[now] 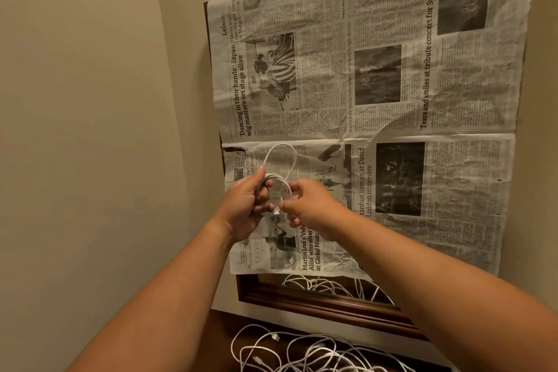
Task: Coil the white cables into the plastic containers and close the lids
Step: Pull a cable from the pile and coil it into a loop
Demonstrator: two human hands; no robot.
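White cable coil [279,187] sat in the left hand [247,205], fingers curled round it, right hand [308,208] pinching its edge; newspaper [392,84] covered the mirror [302,302] behind, loose cables [317,353] heaped below.

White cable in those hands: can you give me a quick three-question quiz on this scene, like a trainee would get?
1. True or false: the left hand and the right hand both hold the white cable coil.
2. What covers most of the wooden frame on the wall? A. cloth B. newspaper C. plastic sheet
3. Fill in: the loose cables lie ___ the hands.
Key: 1 true; 2 B; 3 below.
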